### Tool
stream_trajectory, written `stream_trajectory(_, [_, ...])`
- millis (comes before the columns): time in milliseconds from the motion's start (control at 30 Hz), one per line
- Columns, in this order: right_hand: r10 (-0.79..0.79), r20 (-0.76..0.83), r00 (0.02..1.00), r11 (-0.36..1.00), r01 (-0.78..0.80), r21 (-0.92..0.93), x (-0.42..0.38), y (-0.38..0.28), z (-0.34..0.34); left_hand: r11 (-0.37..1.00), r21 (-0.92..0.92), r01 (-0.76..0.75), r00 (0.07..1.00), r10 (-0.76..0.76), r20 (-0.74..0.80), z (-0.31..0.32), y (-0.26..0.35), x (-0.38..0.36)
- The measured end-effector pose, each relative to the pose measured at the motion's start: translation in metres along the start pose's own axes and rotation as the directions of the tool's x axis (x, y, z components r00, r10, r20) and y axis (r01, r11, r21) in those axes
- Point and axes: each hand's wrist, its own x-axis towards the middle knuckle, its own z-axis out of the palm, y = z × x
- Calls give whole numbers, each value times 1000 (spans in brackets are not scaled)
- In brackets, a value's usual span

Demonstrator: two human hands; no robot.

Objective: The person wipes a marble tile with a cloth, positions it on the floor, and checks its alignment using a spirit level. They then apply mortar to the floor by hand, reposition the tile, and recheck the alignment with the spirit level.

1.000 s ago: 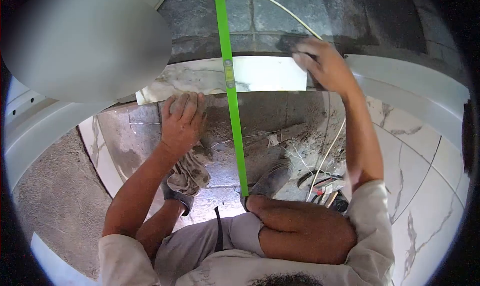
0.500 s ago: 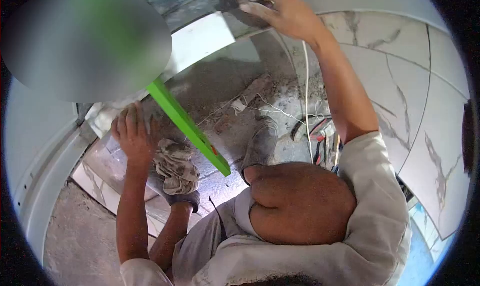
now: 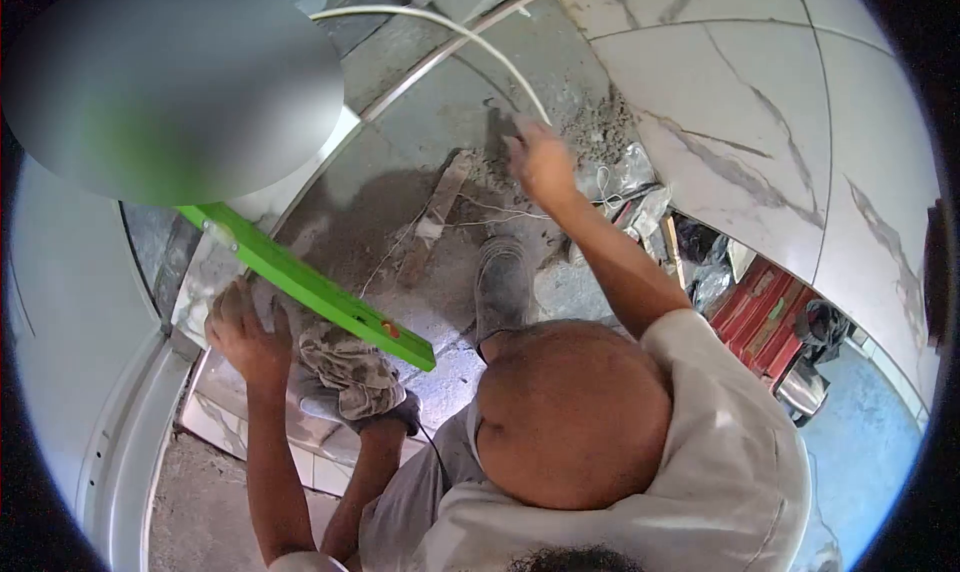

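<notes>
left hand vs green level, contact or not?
Cannot tell. In the head view the left hand lies flat on the surface right beside the green level; the level's edge passes over the fingers, so no clear contact or gap shows.

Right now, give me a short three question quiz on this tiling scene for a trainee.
1. True or false: the green level lies flat on the marble tiles at the right.
2. What does the left hand rest on? A) the dirty rag B) a grey slab edge C) the white cable
3. Which hand reaches toward the mortar pile?

Key: 1 false, it slants beside the left hand. 2 B. 3 the right hand.
</notes>
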Motion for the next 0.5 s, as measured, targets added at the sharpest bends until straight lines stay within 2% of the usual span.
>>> stream_trajectory(67, [31,-44,999,999,-32,-8,17,-7,10,999,-34,-1,999,0,-50,-1,-3,-2])
stream_trajectory(167, [-8,-131,991,994,-6,-109,32,-6,26,1000,-23,21,999,-22,-32,-16,-1,-4])
stream_trajectory(233, [68,3,998,992,-68,-107,36,-7,28,998,-36,44,997,-46,-59,-37,8,6])
stream_trajectory(333, [76,29,997,996,-75,-40,20,-20,17,998,-58,21,991,-29,-134,-52,19,13])
stream_trajectory(400, [43,1,999,999,-42,-31,9,-11,19,995,-91,-26,990,13,-142,-62,30,22])
stream_trajectory(467, [-47,-48,998,993,52,103,-5,-9,8,989,-129,-73,989,55,-135,-68,45,30])
stream_trajectory(500, [-69,-128,989,992,81,91,-12,-2,3,992,-112,-62,994,51,-98,-73,56,35])
